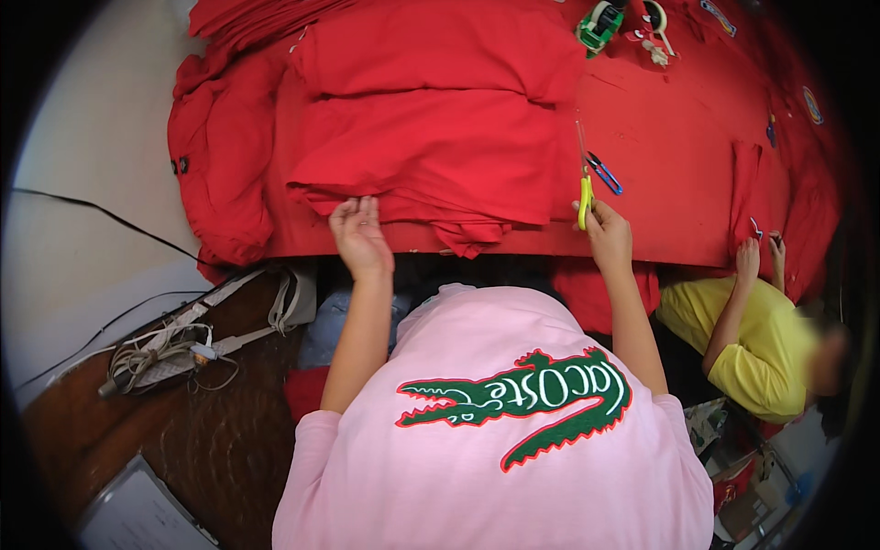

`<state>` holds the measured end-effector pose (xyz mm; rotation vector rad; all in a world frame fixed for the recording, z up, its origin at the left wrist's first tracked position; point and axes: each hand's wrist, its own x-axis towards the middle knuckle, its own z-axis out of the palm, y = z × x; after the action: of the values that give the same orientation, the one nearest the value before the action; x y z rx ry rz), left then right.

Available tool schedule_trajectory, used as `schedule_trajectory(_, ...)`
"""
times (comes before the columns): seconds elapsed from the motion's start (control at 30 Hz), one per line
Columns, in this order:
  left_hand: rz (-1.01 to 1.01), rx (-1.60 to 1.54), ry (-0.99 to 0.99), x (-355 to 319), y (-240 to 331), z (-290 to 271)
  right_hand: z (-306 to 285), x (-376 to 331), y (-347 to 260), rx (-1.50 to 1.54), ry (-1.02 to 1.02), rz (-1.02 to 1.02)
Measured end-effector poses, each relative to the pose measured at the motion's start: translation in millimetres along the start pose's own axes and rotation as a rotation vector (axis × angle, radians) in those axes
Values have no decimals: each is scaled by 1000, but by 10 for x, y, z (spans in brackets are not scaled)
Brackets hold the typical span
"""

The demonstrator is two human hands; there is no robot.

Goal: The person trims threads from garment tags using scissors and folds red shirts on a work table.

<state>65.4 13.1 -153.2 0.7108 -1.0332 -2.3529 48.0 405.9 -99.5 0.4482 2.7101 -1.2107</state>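
Observation:
A red garment (pixel 422 137) lies folded in layers on the red-covered table. My left hand (pixel 364 240) is at its near edge, palm turned up, fingers stretched out against the loose cloth; I cannot tell whether they touch it firmly. My right hand (pixel 609 235) grips the handle of a pair of scissors (pixel 585 202) with yellow-green handles, blades pointing away from me. Just right of the blades, a pair of blue thread snips (pixel 605 174) rests on the table.
More red garments (pixel 225 165) are heaped at the left. A green tape dispenser (pixel 598 27) stands at the far right. Nearby on the right, a person in a yellow shirt (pixel 765 344) handles red cloth. Coiled cables and a power strip (pixel 165 367) lie low on the left.

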Motion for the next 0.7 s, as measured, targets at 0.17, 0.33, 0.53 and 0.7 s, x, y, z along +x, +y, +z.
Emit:
schedule_trajectory(0.17, -131, 198, -158, -269, -292, 294, 272, 79, -56, -52, -112, -168)
schedule_trajectory(0.33, 112, 532, -179, -286, -433, 532, 291, 163, -623, -133, -283, -387)
schedule_trajectory(0.53, 246, 515, -244, -198, -248, 764, 316, 226, -981, -214, -305, -665)
schedule_trajectory(0.7, 128, 650, -288, -157, -117, 806, 346, 317, -969, -223, -317, -750)
